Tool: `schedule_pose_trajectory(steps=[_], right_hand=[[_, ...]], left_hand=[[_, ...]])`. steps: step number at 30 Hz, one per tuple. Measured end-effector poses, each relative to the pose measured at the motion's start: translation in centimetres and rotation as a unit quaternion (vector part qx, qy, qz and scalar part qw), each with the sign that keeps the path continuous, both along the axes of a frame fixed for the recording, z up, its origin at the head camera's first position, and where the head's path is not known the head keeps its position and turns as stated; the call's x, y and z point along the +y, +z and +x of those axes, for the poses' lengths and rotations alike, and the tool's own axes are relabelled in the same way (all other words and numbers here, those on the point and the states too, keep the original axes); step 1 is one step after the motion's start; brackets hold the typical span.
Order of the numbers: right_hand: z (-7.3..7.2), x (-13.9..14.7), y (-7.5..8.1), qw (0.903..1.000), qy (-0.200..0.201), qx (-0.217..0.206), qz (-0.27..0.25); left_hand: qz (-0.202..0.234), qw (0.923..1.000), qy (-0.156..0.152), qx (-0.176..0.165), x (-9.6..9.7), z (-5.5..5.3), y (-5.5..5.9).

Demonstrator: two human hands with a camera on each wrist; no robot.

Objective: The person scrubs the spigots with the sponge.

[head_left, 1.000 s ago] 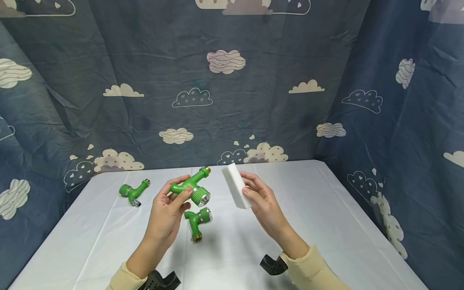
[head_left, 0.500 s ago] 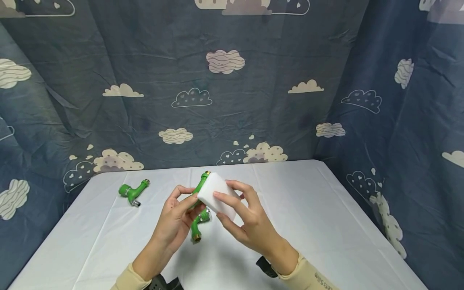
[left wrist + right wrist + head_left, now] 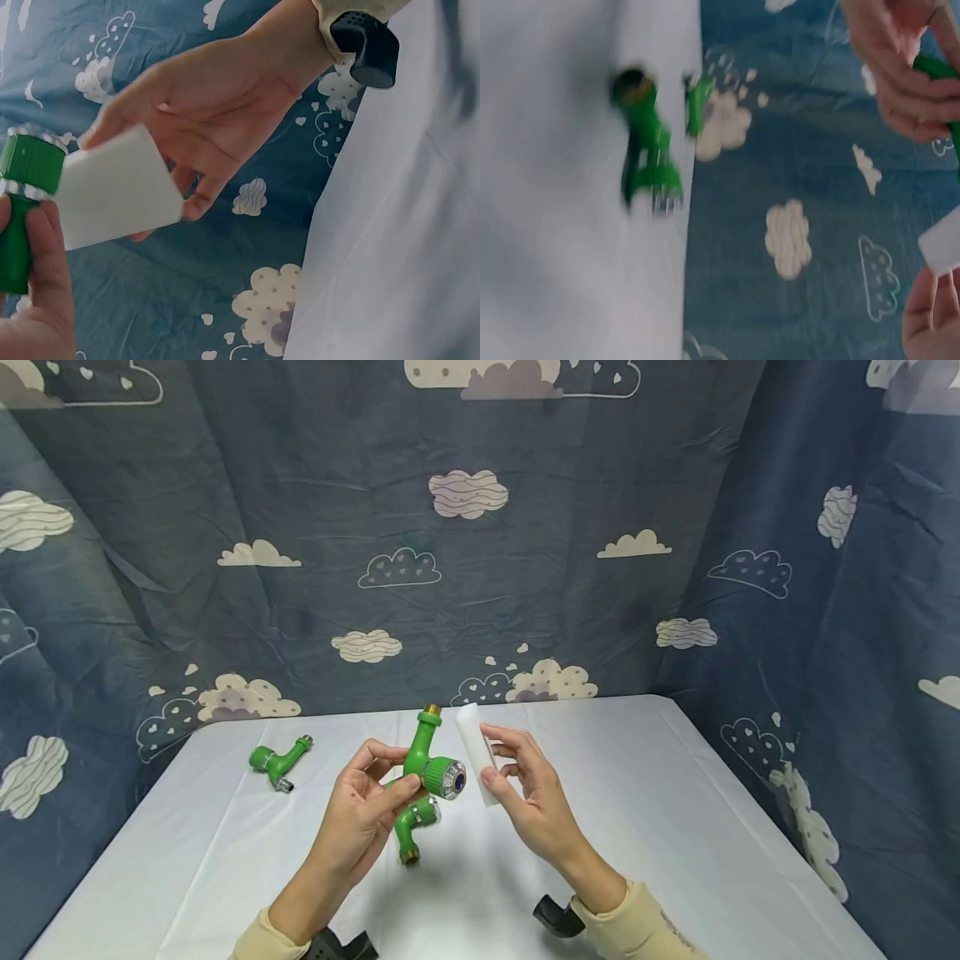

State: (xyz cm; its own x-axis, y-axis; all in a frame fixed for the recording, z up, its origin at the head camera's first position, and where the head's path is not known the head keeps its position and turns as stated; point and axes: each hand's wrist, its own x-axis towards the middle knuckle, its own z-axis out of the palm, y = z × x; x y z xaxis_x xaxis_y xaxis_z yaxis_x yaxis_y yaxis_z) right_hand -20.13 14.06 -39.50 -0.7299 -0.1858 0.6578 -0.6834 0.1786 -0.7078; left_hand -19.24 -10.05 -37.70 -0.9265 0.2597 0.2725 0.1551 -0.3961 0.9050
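My left hand (image 3: 367,806) pinches a green faucet (image 3: 422,752) between thumb and fingers, its brass threaded end up and its ribbed, clear-tipped collar facing right. In my right hand (image 3: 536,797) is a white sponge block (image 3: 477,756), gripped by thumb and fingers and seen nearly edge-on, just right of the faucet and apart from it. The left wrist view shows the sponge's broad face (image 3: 120,191) close to the faucet's green collar (image 3: 34,161). Below the left hand, a second green faucet (image 3: 408,835) lies on the table, partly hidden by the fingers.
Another green faucet (image 3: 279,764) with a metal spout lies at the table's back left. A white cloth covers the table (image 3: 660,810). Dark blue cloud-print curtains (image 3: 525,577) stand behind and at both sides. Each wrist wears a black camera mount (image 3: 558,916).
The sponge came across onto the held faucet, covering much of it, then moved back to the right, off it. The held faucet has turned more upright, its collar now facing right.
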Motion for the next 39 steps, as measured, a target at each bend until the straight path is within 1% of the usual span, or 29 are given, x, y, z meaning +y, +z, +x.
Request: schedule_pose_trajectory(steps=[2,4,5,6,7,9,11,13,14,17,19,22,26,28,31,33,35,39], right_hand=[[0.4,-0.3,0.1,0.9972,0.047,-0.046,-0.035],[0.8,-0.6,0.2,0.9929,0.078,-0.066,-0.060],[1.0,-0.8,0.3,0.9918,0.084,-0.066,-0.069],[1.3,-1.0,0.3,0.9921,0.086,-0.056,-0.072],[1.5,-1.2,0.4,0.9933,0.083,-0.037,-0.071],[1.8,-1.5,0.5,0.9956,0.065,0.011,-0.066],[1.9,-1.9,0.5,0.9957,0.039,0.057,-0.062],[2.0,-2.1,0.6,0.9938,0.019,0.091,-0.060],[2.0,-2.2,0.6,0.9931,0.012,0.099,-0.061],[2.0,-2.4,0.5,0.9921,-0.003,0.112,-0.057],[2.0,-2.4,0.4,0.9914,-0.022,0.120,-0.047],[2.0,-2.3,0.3,0.9878,-0.062,0.140,-0.026],[1.7,-2.1,0.1,0.9790,-0.109,0.172,0.002],[1.7,-2.1,0.1,0.9759,-0.122,0.181,0.013],[1.6,-2.0,0.1,0.9742,-0.132,0.182,0.026],[1.6,-2.0,0.1,0.9729,-0.138,0.183,0.035],[1.6,-2.0,0.1,0.9715,-0.143,0.184,0.044],[1.4,-1.8,0.1,0.9634,-0.157,0.207,0.067]], left_hand=[[0.007,0.9999,-0.002,0.007,0.1,0.1,0.0],[0.016,0.9999,-0.002,0.005,0.4,0.3,-0.1],[0.020,0.9998,0.002,0.001,0.5,0.3,-0.1],[0.023,0.9997,0.009,-0.004,0.7,0.4,-0.1],[0.025,0.9995,0.018,-0.008,0.9,0.5,-0.2],[0.024,0.9988,0.040,-0.013,1.4,0.9,-0.2],[0.015,0.9979,0.063,-0.006,1.8,1.3,-0.2],[-0.001,0.9965,0.083,0.011,2.2,1.7,-0.2],[-0.010,0.9956,0.091,0.022,2.3,1.9,-0.1],[-0.043,0.9929,0.097,0.052,2.7,2.4,0.0],[-0.065,0.9914,0.092,0.067,2.8,2.7,0.1],[-0.089,0.9895,0.077,0.084,2.9,2.8,0.1],[-0.101,0.9878,0.065,0.100,2.8,2.8,0.2],[-0.108,0.9864,0.061,0.108,2.5,2.7,0.2],[-0.119,0.9838,0.059,0.120,2.2,2.6,0.3],[-0.132,0.9804,0.070,0.129,2.1,2.5,0.4],[-0.146,0.9770,0.090,0.126,2.1,2.5,0.4],[-0.175,0.9700,0.133,0.105,2.2,2.4,0.6]])
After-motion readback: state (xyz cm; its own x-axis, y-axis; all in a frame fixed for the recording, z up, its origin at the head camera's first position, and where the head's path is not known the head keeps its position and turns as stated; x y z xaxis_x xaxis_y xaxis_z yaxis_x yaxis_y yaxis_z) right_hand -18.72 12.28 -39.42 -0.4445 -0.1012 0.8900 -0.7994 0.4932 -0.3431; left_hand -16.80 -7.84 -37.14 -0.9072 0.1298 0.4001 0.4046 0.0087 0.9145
